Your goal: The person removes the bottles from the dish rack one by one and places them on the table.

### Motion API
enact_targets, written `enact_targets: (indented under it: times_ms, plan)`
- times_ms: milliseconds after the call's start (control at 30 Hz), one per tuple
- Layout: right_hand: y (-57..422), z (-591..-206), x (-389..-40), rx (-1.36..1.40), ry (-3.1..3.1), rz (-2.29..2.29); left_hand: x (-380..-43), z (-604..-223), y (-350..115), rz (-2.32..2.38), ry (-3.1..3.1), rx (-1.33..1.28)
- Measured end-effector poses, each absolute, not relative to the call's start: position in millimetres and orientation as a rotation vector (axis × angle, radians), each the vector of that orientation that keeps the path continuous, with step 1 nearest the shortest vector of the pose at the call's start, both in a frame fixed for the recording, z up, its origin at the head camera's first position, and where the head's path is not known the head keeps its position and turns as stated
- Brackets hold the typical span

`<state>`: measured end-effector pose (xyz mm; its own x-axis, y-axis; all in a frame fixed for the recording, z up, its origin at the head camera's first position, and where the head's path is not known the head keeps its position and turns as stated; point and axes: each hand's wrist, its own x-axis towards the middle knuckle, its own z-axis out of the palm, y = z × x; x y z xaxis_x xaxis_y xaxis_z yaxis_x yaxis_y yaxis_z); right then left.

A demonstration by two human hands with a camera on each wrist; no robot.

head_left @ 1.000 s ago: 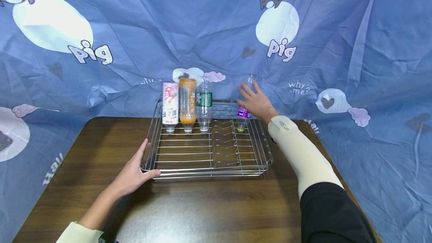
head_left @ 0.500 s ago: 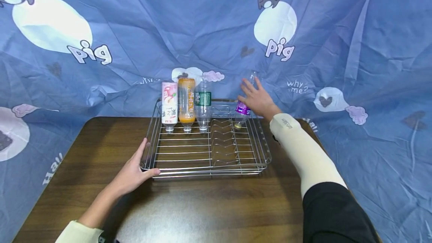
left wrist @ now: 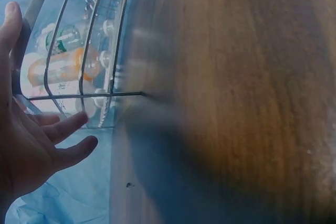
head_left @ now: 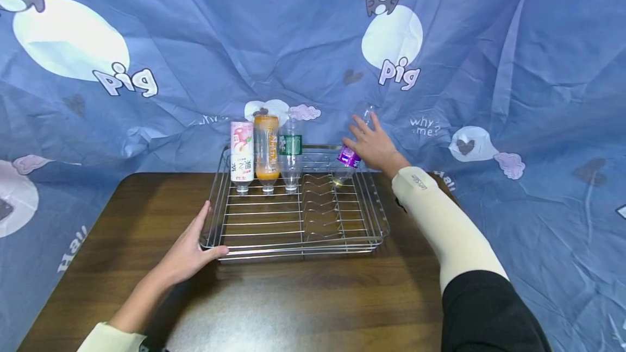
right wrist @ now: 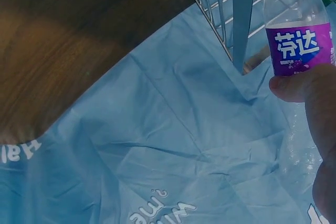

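My right hand [head_left: 374,147] grips an upside-down clear plastic bottle with a purple label [head_left: 349,157], its base leaning to the right. The neck of that bottle is down at the right rear of the wire dish rack [head_left: 300,243]. In the right wrist view the thumb [right wrist: 294,87] presses on the bottle's side. My left hand [head_left: 188,251] spans the rack's front left corner, thumb on the front rim and fingers spread along the left side. At the back left, a white-and-pink bottle [head_left: 242,151], an orange bottle [head_left: 267,148] and a clear green-labelled bottle [head_left: 290,148] stand neck down in a row.
The rack stands on a dark wooden table [head_left: 293,303]. Right behind the table's back edge hangs a blue cloth with printed pigs [head_left: 303,42]. Wavy wire dividers [head_left: 320,211] run down the rack's right half.
The purple-labelled bottle has gone from nearly upright to tilted, its neck shifting left as my right hand holds it. My left hand stays at the rack's corner. The head view has shifted slightly.
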<state>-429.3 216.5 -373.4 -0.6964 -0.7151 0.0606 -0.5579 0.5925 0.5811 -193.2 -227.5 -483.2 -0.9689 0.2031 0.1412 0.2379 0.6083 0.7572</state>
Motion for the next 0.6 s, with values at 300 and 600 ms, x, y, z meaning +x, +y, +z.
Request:
enact_targets:
  times_ms: [300,600]
  plan:
    - [221,-370,-422,0.996,-2.605,-0.711,-194,-478,-227,-1.273,-2.773,-0.396]
    - [230,-369,-419,0.957,-2.612,-0.667,-196,-471,-227,-1.226,-2.767,-0.415]
